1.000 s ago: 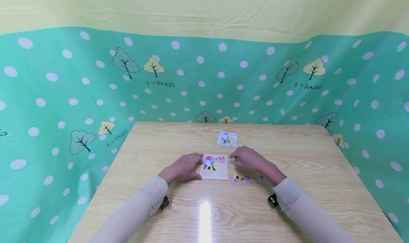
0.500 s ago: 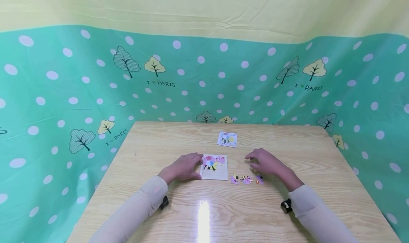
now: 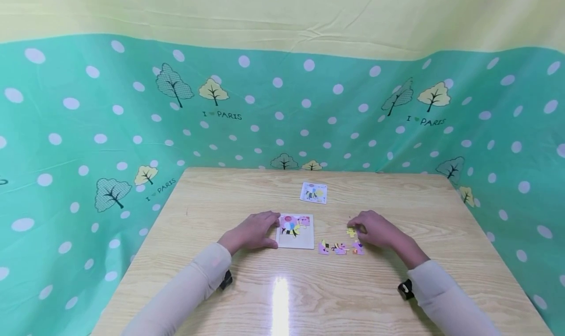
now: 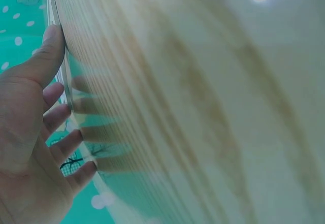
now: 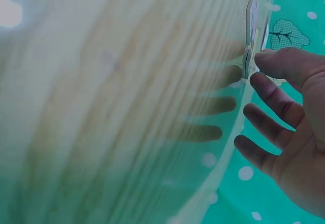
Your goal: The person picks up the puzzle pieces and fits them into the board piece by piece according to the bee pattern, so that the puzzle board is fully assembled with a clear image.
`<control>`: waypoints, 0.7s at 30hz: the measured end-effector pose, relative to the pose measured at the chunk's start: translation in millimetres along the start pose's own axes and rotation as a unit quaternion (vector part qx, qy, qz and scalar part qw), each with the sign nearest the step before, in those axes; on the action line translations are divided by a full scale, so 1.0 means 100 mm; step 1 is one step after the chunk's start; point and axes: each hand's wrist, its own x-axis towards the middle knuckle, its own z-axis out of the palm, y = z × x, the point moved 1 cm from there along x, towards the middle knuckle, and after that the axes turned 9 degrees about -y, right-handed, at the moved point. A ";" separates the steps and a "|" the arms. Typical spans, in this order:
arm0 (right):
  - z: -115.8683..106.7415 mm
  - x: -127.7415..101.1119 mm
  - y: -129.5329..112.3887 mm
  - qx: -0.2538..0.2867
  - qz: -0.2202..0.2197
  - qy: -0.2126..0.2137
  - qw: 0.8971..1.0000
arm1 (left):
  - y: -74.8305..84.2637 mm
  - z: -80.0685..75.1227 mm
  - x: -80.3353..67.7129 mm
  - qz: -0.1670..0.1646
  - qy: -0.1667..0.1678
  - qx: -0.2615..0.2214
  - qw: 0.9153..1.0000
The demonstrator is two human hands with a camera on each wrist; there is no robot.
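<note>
Here | left hand (image 3: pixel 255 230) spread, touching tray (image 3: pixel 305 243) | right hand (image 3: pixel 379 229) bent beside yellow piece (image 3: pixel 350 232), hold unclear

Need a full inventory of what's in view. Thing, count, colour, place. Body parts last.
puzzle tray: 1, white, mid-table
fitted pieces: count unclear, pink, yellow, black and blue, upper part of the tray
pink puzzle pieces: 3, with yellow and black, in a row right of the tray
yellow puzzle piece: 1, yellow, above that row
picture card: 1, pale with a yellow-and-black figure, beyond the tray
table: 1, light wood
cloth: green with white dots, yellow above, around the table
wrist cameras: 2, black, by the cuffs
sleeves: 2, off-white, on both arms
left hand: 1, at the tray's left edge
right hand: 1, beside the yellow puzzle piece
</note>
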 end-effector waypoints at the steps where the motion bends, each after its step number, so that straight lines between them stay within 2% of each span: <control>1: 0.00 -0.01 0.00 -0.001 0.002 -0.002 1.000 | 0.00 0.00 0.00 -0.001 -0.001 0.000 1.000; 10: 0.00 -0.05 0.01 -0.018 0.010 -0.002 1.000 | -0.01 0.02 0.01 -0.001 0.000 -0.003 1.000; 21: 0.05 -0.02 0.07 -0.013 0.007 0.002 1.000 | -0.02 0.03 0.01 0.002 0.002 -0.001 1.000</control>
